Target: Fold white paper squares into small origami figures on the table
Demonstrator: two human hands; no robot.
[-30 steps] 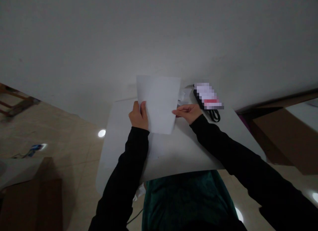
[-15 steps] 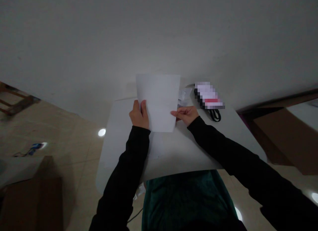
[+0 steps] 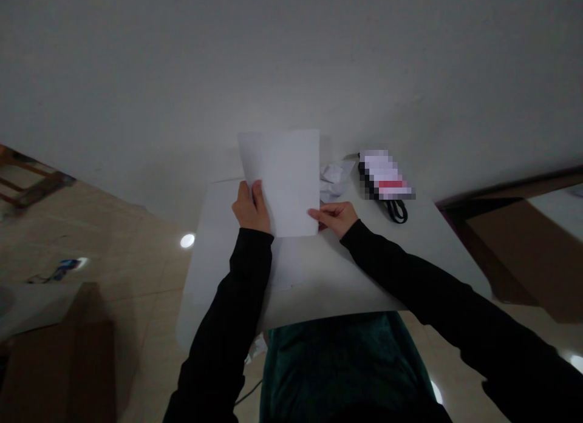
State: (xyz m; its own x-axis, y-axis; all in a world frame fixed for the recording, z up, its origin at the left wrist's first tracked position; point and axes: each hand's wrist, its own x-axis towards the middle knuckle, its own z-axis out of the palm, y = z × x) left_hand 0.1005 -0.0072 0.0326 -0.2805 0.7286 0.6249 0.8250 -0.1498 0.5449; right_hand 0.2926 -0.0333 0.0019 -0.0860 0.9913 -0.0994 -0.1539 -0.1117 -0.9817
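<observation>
I hold a blank white sheet of paper [image 3: 282,177] upright above a small white table [image 3: 346,277]. My left hand [image 3: 249,208] grips the sheet's lower left edge, thumb and fingers closed on it. My right hand [image 3: 334,218] pinches the lower right corner. Both sleeves are black. The sheet hides part of the table's far edge and the wall behind it.
Crumpled white paper [image 3: 334,177] lies behind the sheet on the table. A blurred card with a black lanyard [image 3: 394,207] lies at the far right. A white wall stands right behind the table. Brown boxes [image 3: 59,356] sit on the tiled floor at left and right.
The sheet has shifted slightly left and upward, and both hands have moved with it. My right hand has slid down to the lower right corner.
</observation>
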